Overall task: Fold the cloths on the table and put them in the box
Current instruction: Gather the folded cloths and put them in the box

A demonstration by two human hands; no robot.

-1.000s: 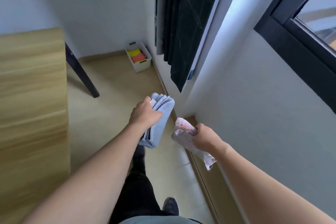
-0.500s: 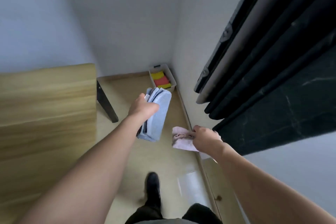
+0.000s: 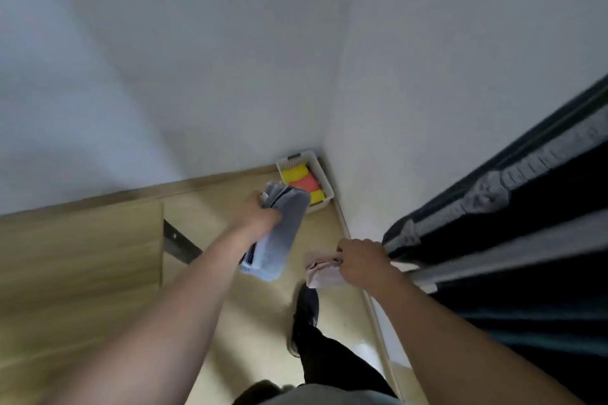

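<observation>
We are gripping a stack of folded blue cloths (image 3: pixel 279 233) in our left hand (image 3: pixel 256 214), fingers curled round its upper end, the stack hanging over the floor near the white box (image 3: pixel 320 174). Our right hand (image 3: pixel 358 261) is pinching a folded pink cloth (image 3: pixel 320 274) low beside the dark curtain (image 3: pixel 510 256). The box is sitting in the room corner, holding yellow and red cloths (image 3: pixel 304 179). The wooden table (image 3: pixel 79 273) is lying to our left. We are seeing no readable writing; everything is blurred.
</observation>
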